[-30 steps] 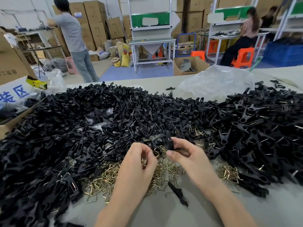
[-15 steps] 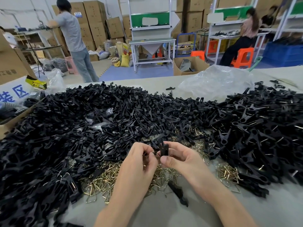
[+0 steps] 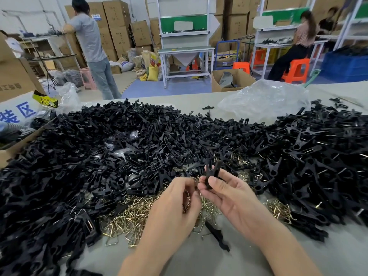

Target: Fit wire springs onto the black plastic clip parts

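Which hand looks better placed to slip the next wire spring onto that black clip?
Left. The left hand holds wire springs right beside the black clip, which the right hand grips, so the right likely just steadies it.

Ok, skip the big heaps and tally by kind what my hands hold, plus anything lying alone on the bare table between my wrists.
Black clip, pinched by the right hand: 1
Bunch of wire springs in the left hand: 1 (single springs too tangled to count)
Lone black clip part on the bare table: 1
Total: 3
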